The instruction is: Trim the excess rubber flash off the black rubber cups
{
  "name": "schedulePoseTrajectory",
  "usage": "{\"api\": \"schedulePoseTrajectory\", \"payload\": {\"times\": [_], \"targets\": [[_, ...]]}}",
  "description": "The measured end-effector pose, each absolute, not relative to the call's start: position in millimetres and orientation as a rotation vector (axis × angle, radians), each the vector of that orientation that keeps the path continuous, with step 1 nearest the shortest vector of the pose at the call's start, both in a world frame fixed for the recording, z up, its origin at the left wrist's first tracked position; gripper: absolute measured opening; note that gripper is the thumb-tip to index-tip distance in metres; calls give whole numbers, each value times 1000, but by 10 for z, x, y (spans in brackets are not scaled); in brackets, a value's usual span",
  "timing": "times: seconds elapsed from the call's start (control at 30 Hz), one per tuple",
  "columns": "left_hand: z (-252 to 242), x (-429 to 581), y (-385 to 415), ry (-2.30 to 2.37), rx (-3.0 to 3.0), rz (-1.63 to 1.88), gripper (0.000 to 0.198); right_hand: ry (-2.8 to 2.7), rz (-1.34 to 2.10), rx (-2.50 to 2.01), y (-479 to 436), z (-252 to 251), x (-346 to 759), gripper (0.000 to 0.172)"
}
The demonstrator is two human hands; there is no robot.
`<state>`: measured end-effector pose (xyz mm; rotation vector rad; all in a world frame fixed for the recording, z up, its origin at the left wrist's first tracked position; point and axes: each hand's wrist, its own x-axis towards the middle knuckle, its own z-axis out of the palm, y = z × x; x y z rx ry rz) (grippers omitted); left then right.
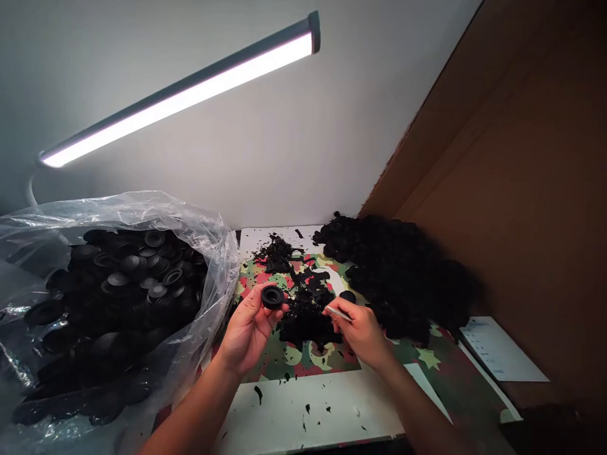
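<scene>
A round black rubber part [272, 297] with a ringed hollow face is pinched in my left hand [249, 328], its open face turned up toward me. To the right, my right hand [360, 328] is closed on a thin light-coloured tool [339, 313] whose tip points left, apart from the rubber part. Black scraps [310, 319] are heaped on the patterned sheet between and behind my hands. Another dark round piece [348, 296] lies just behind my right hand.
At the left, a clear plastic bag [222, 253] holds many black round parts [123, 284]. A large black pile [408, 272] stands at the right, by a cardboard wall [521, 208]. A lit lamp [190, 95] hangs above; a white card [505, 351] lies right.
</scene>
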<state>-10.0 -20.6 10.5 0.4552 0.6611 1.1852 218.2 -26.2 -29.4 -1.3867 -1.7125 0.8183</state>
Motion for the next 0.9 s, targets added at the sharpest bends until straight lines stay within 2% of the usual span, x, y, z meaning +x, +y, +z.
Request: {"api": "schedulePoseTrajectory", "payload": {"times": [0.17,0.33,0.4,0.47,0.57,0.63,0.73,0.9], "targets": [[132,-98,-238,679,519,1162,35,-1488,745,-1321,-267,-261,2131,36],[126,-82,-264,774,562,1197,41,-1361,743,-1059,-233,-50,2027,63],[113,-78,-263,791,569,1233,39,-1364,809,-963,-233,58,1968,66],[95,-81,-253,800,586,1284,37,-1378,888,-902,-249,154,1882,55],[65,-90,-223,817,657,1360,38,-1386,951,-867,-290,238,1719,24],[46,-95,-199,846,735,1431,42,-1373,983,-831,-312,246,1616,14],[23,-101,-175,895,854,1526,45,-1432,941,-811,-320,223,1516,10],[0,-112,-174,909,958,1538,38,-1556,731,-812,-306,187,1494,12]]}}
